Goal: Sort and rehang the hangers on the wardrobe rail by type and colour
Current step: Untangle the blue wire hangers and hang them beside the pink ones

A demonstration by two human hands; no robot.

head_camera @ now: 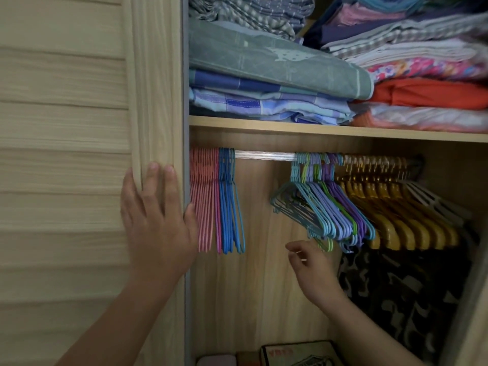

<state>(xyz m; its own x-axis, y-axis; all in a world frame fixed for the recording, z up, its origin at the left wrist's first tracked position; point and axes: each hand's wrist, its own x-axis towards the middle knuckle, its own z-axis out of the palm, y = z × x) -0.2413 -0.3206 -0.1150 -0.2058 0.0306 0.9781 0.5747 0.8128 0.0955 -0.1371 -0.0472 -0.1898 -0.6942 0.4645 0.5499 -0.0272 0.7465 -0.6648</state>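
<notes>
The left hand (155,220) is bracing spread-fingered on the wardrobe door (79,154), apparently for balance, while the right hand (313,270), loosely curled and holding nothing, is reaching under the mixed hangers (330,207) at the rail's (264,155) middle

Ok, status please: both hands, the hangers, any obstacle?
Left hand flat on door, open. Right hand below the mixed hangers, loosely curled, holding nothing. Pink and blue hangers grouped left on rail. No obstacle.
</notes>
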